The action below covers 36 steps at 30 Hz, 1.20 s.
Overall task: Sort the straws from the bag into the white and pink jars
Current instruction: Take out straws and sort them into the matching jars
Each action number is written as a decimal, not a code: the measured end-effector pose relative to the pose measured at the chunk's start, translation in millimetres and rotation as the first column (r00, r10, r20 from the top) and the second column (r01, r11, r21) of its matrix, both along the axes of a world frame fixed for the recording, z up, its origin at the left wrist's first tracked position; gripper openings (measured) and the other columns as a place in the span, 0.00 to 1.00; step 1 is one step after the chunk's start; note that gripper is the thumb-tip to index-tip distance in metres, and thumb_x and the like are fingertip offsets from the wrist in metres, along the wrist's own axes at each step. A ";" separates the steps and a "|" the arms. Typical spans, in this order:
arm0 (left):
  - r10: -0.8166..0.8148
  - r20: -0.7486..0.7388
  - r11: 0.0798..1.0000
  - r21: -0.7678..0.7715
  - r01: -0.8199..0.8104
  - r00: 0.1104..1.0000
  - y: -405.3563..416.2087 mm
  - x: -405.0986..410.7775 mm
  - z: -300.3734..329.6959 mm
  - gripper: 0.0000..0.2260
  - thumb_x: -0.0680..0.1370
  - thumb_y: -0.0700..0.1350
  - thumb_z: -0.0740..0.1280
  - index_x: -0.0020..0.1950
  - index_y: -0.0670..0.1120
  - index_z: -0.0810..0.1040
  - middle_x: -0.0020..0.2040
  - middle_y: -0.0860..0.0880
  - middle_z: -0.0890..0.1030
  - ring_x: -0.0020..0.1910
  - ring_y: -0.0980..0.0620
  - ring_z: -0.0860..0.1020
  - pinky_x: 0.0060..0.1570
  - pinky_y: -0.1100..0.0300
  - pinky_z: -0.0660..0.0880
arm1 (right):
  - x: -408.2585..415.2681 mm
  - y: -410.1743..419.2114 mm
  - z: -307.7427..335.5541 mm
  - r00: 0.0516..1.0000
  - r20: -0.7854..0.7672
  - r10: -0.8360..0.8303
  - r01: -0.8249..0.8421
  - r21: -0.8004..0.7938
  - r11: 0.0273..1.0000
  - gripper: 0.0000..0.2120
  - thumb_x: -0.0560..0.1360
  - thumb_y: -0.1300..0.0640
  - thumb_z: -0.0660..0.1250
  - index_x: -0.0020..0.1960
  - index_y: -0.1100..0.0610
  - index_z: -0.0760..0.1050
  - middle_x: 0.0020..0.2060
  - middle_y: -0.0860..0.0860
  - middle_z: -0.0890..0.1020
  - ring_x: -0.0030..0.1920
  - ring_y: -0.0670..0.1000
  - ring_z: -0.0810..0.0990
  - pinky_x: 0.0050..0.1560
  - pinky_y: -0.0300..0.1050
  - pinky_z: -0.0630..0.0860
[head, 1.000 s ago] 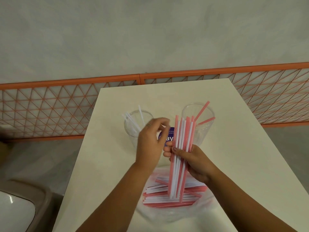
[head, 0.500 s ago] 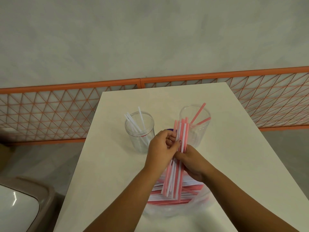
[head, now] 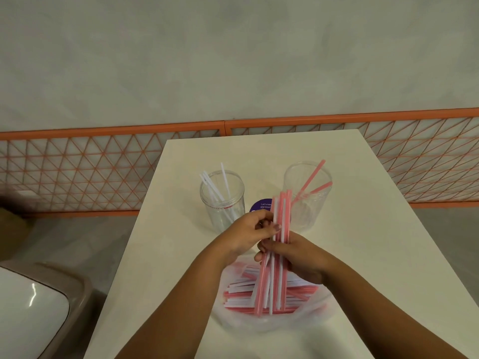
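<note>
My right hand grips an upright bundle of pink and white straws over the clear plastic bag, which holds several more straws lying flat. My left hand pinches a white straw at the left side of that bundle. Behind the hands stand two clear jars: the left jar holds white straws, the right jar holds two pink straws.
A purple label shows between the jars. The cream table ends close on both sides. An orange mesh fence runs behind it. A white and beige seat sits low at the left.
My left hand came back from the left jar to the bundle and now pinches a straw there. The right hand lowered the bundle slightly.
</note>
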<state>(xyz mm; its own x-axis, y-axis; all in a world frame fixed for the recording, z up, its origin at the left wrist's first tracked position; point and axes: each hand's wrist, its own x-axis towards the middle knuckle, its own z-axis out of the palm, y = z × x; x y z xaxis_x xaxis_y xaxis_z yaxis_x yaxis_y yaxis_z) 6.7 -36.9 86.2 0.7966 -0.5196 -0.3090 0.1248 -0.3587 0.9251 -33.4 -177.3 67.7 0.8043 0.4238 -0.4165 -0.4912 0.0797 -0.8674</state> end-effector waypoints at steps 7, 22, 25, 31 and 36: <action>0.194 -0.053 0.970 -0.136 -0.199 0.980 -4.5 -11.1 -6.5 0.07 0.79 0.44 0.63 0.52 0.43 0.77 0.38 0.48 0.77 0.32 0.55 0.74 0.28 0.60 0.71 | -0.7 3.8 1.4 0.999 -0.018 -0.042 0.043 0.036 0.998 0.08 0.80 0.56 0.58 0.57 0.54 0.72 0.44 0.55 0.77 0.42 0.47 0.83 0.50 0.45 0.80; 0.543 -0.031 0.812 -0.236 -0.534 0.839 -12.3 -10.5 -8.5 0.05 0.77 0.41 0.66 0.44 0.42 0.80 0.34 0.46 0.81 0.27 0.50 0.77 0.29 0.57 0.74 | -8.2 9.4 -4.8 0.949 0.055 -0.311 0.304 0.109 0.947 0.11 0.79 0.59 0.60 0.58 0.62 0.75 0.38 0.55 0.83 0.39 0.51 0.83 0.42 0.41 0.79; 0.563 -0.040 0.783 -0.292 -0.548 0.826 -14.8 -4.7 -0.9 0.06 0.77 0.39 0.65 0.42 0.44 0.79 0.35 0.48 0.83 0.31 0.51 0.81 0.32 0.58 0.79 | -7.3 5.3 -2.9 0.947 0.089 -0.308 0.301 0.087 0.950 0.09 0.79 0.62 0.60 0.55 0.63 0.76 0.37 0.55 0.83 0.39 0.51 0.83 0.42 0.40 0.80; 0.654 -0.064 0.647 -0.470 -0.601 0.754 0.4 27.6 28.2 0.06 0.79 0.38 0.62 0.43 0.41 0.76 0.34 0.49 0.84 0.35 0.52 0.84 0.35 0.64 0.79 | -5.6 2.2 -4.6 0.962 0.127 -0.243 0.245 0.004 0.970 0.08 0.79 0.60 0.59 0.48 0.63 0.75 0.34 0.53 0.80 0.35 0.50 0.81 0.42 0.41 0.79; 0.783 0.057 0.525 -0.593 -0.611 0.619 14.9 51.3 60.0 0.07 0.80 0.39 0.61 0.44 0.45 0.76 0.36 0.50 0.84 0.38 0.51 0.84 0.40 0.60 0.80 | 3.4 -0.5 -8.4 0.951 0.128 -0.281 0.283 0.002 0.959 0.07 0.79 0.61 0.59 0.50 0.63 0.74 0.31 0.53 0.77 0.31 0.48 0.77 0.43 0.45 0.79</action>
